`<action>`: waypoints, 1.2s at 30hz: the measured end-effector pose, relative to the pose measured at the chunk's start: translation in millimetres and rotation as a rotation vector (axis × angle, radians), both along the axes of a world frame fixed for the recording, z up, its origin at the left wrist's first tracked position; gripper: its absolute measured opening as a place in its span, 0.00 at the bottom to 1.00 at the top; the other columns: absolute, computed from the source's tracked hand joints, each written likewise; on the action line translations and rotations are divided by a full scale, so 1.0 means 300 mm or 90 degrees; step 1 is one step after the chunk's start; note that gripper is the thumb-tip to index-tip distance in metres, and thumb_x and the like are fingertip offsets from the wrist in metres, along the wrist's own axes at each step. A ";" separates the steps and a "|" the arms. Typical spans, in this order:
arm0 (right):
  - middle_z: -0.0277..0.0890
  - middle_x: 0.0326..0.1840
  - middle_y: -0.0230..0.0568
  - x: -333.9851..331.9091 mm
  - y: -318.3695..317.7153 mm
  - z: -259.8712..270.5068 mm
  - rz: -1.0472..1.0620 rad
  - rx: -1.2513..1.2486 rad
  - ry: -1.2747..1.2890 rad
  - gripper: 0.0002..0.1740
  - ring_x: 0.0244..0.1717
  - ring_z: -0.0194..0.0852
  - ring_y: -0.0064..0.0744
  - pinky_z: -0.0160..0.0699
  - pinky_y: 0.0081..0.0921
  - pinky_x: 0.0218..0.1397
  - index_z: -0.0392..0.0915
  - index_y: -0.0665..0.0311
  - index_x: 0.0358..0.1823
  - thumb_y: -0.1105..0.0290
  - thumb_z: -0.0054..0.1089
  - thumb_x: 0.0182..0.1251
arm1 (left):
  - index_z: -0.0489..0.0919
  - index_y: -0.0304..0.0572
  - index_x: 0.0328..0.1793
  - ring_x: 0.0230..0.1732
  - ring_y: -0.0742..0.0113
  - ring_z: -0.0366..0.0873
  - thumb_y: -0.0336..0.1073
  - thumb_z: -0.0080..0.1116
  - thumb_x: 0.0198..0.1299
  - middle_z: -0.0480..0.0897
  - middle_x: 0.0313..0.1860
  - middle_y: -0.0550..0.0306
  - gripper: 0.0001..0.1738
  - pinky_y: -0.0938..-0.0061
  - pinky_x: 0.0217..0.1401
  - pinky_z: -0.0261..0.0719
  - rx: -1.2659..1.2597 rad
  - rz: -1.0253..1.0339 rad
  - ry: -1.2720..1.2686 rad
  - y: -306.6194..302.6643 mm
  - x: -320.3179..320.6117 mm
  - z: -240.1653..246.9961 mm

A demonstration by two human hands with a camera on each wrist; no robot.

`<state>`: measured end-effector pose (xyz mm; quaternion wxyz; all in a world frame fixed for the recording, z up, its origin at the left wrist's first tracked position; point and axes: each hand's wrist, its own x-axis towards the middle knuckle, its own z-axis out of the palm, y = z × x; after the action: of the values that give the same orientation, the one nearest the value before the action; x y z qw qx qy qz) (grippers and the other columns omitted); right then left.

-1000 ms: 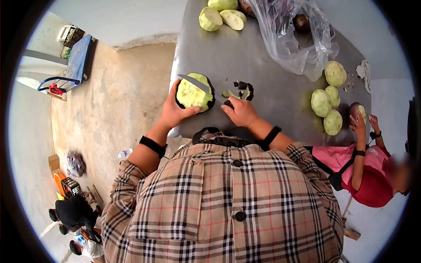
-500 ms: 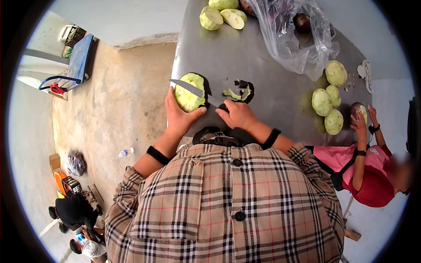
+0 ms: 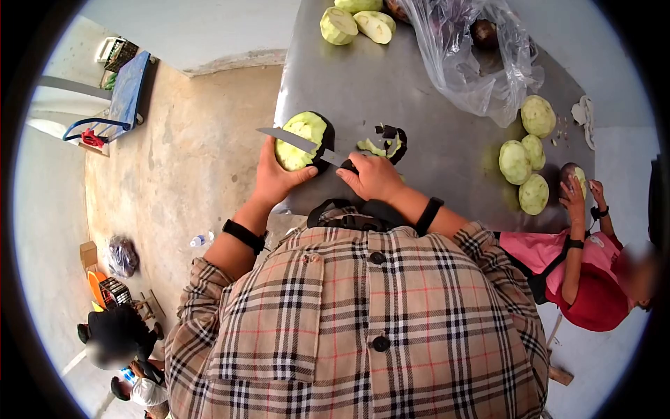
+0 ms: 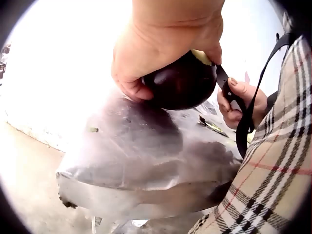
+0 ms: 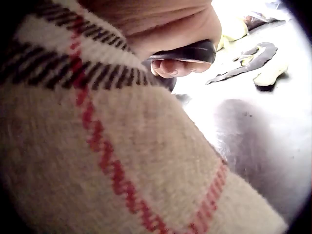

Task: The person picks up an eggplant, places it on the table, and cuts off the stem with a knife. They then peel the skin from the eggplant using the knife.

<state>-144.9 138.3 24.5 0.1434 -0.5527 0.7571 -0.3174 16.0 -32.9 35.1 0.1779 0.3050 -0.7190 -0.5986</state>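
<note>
Bright daylight, fisheye-warped with dark round edges; both wrist views overexposed to white glare, the right one blurred.

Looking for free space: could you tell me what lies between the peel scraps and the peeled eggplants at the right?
Only bare steel table separates the peel scraps from the peeled eggplants; the head view shows this.

right hand [image 5: 168,66] | mostly hidden by sleeve [image 5: 97,146] | knife blade unseen
</note>
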 end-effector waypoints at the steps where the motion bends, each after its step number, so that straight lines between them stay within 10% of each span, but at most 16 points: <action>1: 0.74 0.18 0.50 -0.001 0.001 -0.001 -0.001 -0.001 0.003 0.23 0.21 0.74 0.55 0.73 0.47 0.24 0.69 0.63 0.27 0.48 0.55 0.64 | 0.58 0.31 0.69 0.62 0.57 0.68 0.48 0.81 0.33 0.69 0.60 0.46 0.59 0.66 0.64 0.67 -0.006 -0.003 0.001 -0.001 0.000 0.005; 11: 0.76 0.22 0.49 -0.035 0.019 -0.016 -0.017 0.033 0.000 0.23 0.25 0.76 0.56 0.74 0.46 0.26 0.68 0.62 0.27 0.48 0.55 0.63 | 0.58 0.31 0.69 0.63 0.56 0.68 0.51 0.80 0.30 0.69 0.60 0.44 0.61 0.66 0.65 0.66 -0.055 -0.029 -0.015 -0.040 0.012 -0.034; 20: 0.78 0.25 0.50 -0.061 0.039 -0.031 -0.053 0.067 0.024 0.26 0.28 0.77 0.55 0.76 0.45 0.30 0.75 0.67 0.49 0.50 0.53 0.64 | 0.54 0.29 0.72 0.65 0.58 0.66 0.46 0.80 0.33 0.69 0.62 0.43 0.63 0.68 0.68 0.63 0.110 -0.096 0.001 -0.094 0.008 0.013; 36: 0.76 0.23 0.51 -0.030 0.054 -0.038 -0.076 0.047 0.017 0.20 0.27 0.76 0.58 0.74 0.48 0.29 0.70 0.63 0.30 0.52 0.56 0.63 | 0.54 0.35 0.73 0.69 0.42 0.57 0.55 0.78 0.31 0.54 0.69 0.36 0.65 0.60 0.68 0.65 -0.239 0.072 -0.173 0.060 -0.032 0.067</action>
<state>-154.0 154.5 13.0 0.1344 -0.5050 0.8017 -0.2902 6.4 -14.8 55.3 0.1663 0.3845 -0.8167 -0.3969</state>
